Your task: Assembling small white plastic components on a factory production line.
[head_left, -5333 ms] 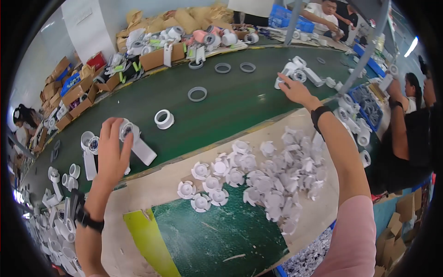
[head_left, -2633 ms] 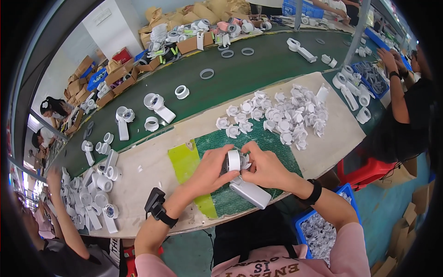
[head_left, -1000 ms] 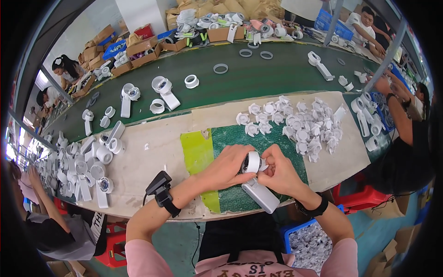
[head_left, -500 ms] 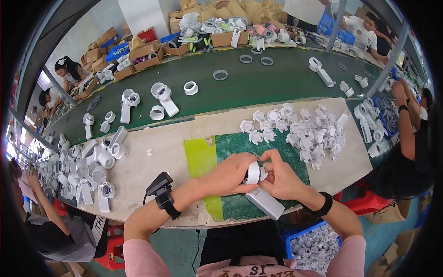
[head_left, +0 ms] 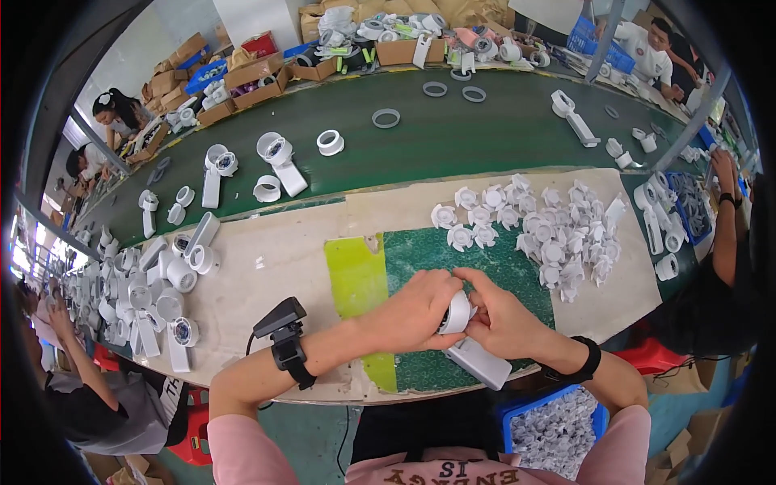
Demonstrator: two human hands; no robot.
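Both of my hands hold one white plastic fan housing point(head_left: 473, 343) over the green mat point(head_left: 485, 267) near the table's front edge. My left hand point(head_left: 416, 311) wraps the round head from the left. My right hand point(head_left: 501, 315) grips it from the right, fingers pressed at the round opening. The housing's flat handle points down and right toward me. A pile of small white fan blades point(head_left: 541, 226) lies on the mat and the tan board beyond my right hand.
A green conveyor belt point(head_left: 453, 137) carries white housings point(head_left: 279, 158) and rings point(head_left: 385, 118). Several finished housings point(head_left: 153, 283) crowd the left. A blue bin of white parts point(head_left: 558, 424) sits below the table. Other people work at left, right and far right corner.
Over five seconds my hands came back from the belt and brought a housing together over the mat. In the last second they stay there, fingers working at the round head.
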